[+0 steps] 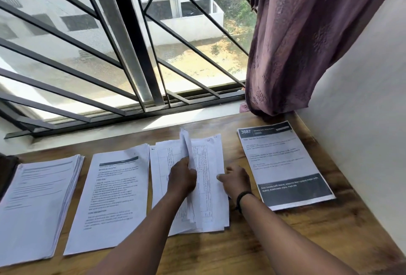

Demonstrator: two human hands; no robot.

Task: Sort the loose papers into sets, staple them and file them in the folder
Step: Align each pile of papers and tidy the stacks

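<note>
- Risk one, as I read it: my left hand [182,176] pinches a lifted sheet [186,145] off the table-form pile [208,187] mid-desk; a second page could cling and mix the sets.
- My right hand [235,179] lies with fingers flat on that pile's right edge, pinning it; if it eases, the fanned stack may slide toward the desk's [285,241] near edge.
- Neither stapler nor folder is identifiable.

"3087" is printed in white on the dark header of the sheet [283,165] lying right of the table pile [206,187]; all other print is blurred.
</note>
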